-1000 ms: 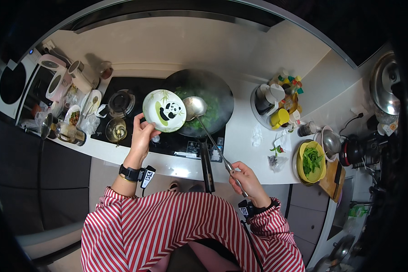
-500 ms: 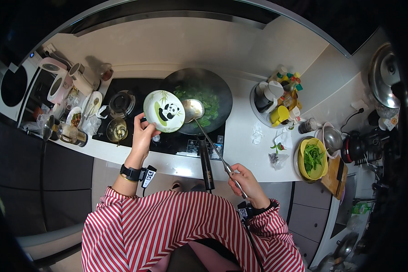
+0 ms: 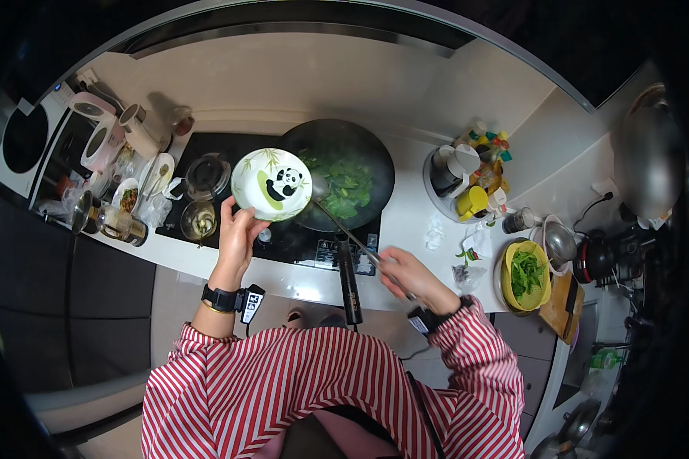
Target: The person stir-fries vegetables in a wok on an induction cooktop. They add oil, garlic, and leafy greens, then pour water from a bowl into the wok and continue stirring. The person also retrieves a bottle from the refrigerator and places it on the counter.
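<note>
My left hand [image 3: 240, 232] grips the near rim of a white dish [image 3: 258, 195] with a panda and bamboo print, held up beside the wok. My right hand [image 3: 413, 279] is closed round the long metal handle of a ladle [image 3: 352, 233], which slants up and left into the wok. The ladle's head sits at the dish's right edge, partly hidden by it. Inside the dark wok [image 3: 380, 155] are chopped leafy greens [image 3: 350, 183] with haze over them. The wok's black handle [image 3: 349, 287] points toward me.
Left on the black cooktop [image 3: 241, 249] stand a glass lidded pot [image 3: 207, 174] and a small bowl [image 3: 199, 220]. To the right are a round tray of seasoning bottles [image 3: 452, 164], a yellow basket of greens [image 3: 527, 273], and a cutting board with a knife [image 3: 562, 304].
The ladle's head has moved left and is now partly behind the dish. My right hand has risen a little, and the dish has shifted slightly left.
</note>
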The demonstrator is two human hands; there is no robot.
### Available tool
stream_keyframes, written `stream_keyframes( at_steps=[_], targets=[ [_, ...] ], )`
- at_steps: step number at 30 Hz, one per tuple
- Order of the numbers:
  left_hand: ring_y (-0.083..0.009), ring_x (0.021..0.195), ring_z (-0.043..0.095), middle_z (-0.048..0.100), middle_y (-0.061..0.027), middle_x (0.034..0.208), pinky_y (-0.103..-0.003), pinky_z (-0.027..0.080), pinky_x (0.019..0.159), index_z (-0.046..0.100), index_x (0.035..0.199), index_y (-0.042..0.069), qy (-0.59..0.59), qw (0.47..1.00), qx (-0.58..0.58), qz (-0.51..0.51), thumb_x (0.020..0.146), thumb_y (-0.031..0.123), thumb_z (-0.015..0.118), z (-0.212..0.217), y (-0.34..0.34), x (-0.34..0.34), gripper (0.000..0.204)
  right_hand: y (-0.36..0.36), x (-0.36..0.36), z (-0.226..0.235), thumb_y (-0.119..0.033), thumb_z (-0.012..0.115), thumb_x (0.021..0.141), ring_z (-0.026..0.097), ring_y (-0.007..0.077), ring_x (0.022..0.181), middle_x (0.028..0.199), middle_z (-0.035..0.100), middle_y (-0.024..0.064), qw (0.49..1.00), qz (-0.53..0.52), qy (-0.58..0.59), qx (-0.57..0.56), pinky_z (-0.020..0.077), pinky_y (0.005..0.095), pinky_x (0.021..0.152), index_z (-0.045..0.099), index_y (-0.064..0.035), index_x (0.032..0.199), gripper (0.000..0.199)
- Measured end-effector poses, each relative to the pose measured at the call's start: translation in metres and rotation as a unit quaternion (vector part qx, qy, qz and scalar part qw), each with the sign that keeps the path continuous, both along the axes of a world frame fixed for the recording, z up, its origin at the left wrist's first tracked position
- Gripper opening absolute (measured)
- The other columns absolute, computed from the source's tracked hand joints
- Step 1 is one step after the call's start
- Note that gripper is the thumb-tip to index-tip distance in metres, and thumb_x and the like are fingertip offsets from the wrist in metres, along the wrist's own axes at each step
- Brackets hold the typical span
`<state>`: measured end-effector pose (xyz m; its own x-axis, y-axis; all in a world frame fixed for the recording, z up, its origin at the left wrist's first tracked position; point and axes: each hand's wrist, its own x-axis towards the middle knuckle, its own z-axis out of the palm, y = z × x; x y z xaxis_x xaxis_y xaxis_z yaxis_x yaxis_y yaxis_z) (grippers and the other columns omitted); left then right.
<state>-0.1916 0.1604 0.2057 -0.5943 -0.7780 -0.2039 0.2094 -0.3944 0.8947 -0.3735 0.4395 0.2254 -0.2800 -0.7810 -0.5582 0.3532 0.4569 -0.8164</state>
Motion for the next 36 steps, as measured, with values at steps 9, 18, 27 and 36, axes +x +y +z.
stream_keyframes(
  at_steps=[9, 18, 27, 36],
  targets=[
    [-0.0191, 0.088, 0.062, 0.055, -0.0161, 0.108, -0.03, 0.057, 0.076, 0.027, 0.129, 0.003, 0.008, 1.0, 0.02, -0.011, 0.089, 0.006, 0.048, 0.008, 0.011, 0.011, 0.045, -0.079, -0.035, -0.014, -0.014, 0.052, 0.089, 0.05, 0.0144, 0.048, 0.063, 0.052, 0.0057, 0.975, -0.075, 0.208, 0.012, 0.0403, 0.0284, 0.041, 0.044, -0.0055, 0.095, 0.013],
    [-0.0264, 0.099, 0.062, 0.051, -0.0184, 0.116, -0.034, 0.056, 0.082, 0.035, 0.12, 0.005, 0.054, 0.989, 0.09, -0.101, 0.088, 0.005, 0.047, 0.022, 0.045, 0.003, 0.034, 0.024, 0.006, 0.019, -0.015, 0.058, 0.083, 0.062, 0.0366, 0.065, 0.069, 0.061, 0.0196, 0.823, -0.042, 0.562, 0.064, 0.0466, 0.0419, 0.059, 0.055, -0.0036, 0.107, 0.027],
    [-0.031, 0.105, 0.06, 0.049, -0.0211, 0.121, -0.04, 0.054, 0.089, 0.031, 0.123, 0.004, 0.097, 0.952, 0.151, -0.247, 0.09, 0.004, 0.046, 0.031, 0.144, -0.002, 0.036, 0.075, -0.042, 0.05, -0.015, 0.06, 0.086, 0.048, 0.0071, 0.049, 0.059, 0.052, -0.0005, 0.905, -0.038, 0.423, 0.035, 0.0381, 0.0245, 0.048, 0.057, -0.0019, 0.112, 0.029],
    [-0.0274, 0.111, 0.055, 0.045, -0.0206, 0.124, -0.039, 0.048, 0.094, 0.023, 0.131, 0.005, 0.037, 0.906, 0.262, -0.329, 0.09, 0.004, 0.047, -0.02, 0.261, -0.029, 0.048, 0.081, -0.085, 0.079, -0.011, 0.056, 0.087, 0.049, 0.0055, 0.048, 0.068, 0.057, -0.0002, 0.946, 0.009, 0.324, 0.008, 0.0395, 0.0198, 0.045, 0.053, 0.0032, 0.115, 0.031]
  ],
)
